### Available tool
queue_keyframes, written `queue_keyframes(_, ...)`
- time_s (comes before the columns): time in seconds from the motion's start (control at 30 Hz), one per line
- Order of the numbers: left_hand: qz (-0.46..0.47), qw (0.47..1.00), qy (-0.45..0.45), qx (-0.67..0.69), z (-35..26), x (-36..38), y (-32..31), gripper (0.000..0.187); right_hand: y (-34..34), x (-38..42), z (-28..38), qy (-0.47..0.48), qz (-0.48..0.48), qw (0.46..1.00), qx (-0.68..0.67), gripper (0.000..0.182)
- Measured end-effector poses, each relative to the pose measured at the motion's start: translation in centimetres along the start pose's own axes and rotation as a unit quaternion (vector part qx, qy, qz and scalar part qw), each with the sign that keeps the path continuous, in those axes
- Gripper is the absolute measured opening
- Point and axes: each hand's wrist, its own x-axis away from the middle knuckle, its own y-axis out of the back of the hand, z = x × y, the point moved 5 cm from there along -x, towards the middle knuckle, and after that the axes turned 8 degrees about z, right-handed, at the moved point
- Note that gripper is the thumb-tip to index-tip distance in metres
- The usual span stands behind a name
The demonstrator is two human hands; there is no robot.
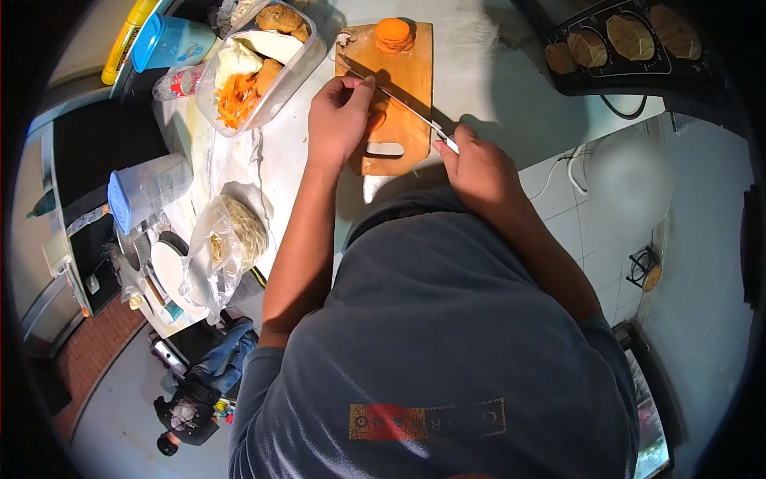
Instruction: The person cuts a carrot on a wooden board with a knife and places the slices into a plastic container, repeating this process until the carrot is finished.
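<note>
A wooden cutting board (pixel 411 112) lies on the table in front of my body. My right hand (pixel 480 169) is closed round the handle of a knife (pixel 411 109), whose blade slants up and left across the board. At the blade's far end, my left hand (pixel 341 120) has thumb and fingers pressed together; what they pinch, if anything, is too small to tell. An orange piece (pixel 376 120) shows beside the left hand, partly hidden by it. Orange round slices (pixel 393 35) are stacked at the board's far end.
A clear container (pixel 281 100) with orange shreds and other food stands left of the board. Further left are a bottle (pixel 177 83), a blue-lidded container (pixel 152 188) and a plastic bag (pixel 239 231). A black appliance (pixel 622 44) is at upper right. Another person (pixel 187 411) is at lower left.
</note>
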Motion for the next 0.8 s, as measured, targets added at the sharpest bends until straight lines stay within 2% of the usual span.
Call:
queue_keyframes(0.13, 0.023, 0.999, 0.026, 0.012, 0.5, -0.1, -0.4, 0.029, 0.1, 0.0, 0.0, -0.004, -0.001, 1.0, 0.001, 0.037)
queue_keyframes(0.67, 0.04, 0.998, 0.031, -0.022, 0.7, -0.6, -0.2, 0.028, 0.1, -0.3, -0.2, -0.004, -0.003, 1.0, -0.003, 0.035)
queue_keyframes(0.8, 0.047, 0.997, 0.052, 0.015, 0.7, -0.7, -0.3, 0.027, -0.2, -0.3, -0.3, 0.014, -0.014, 1.0, -0.007, 0.033)
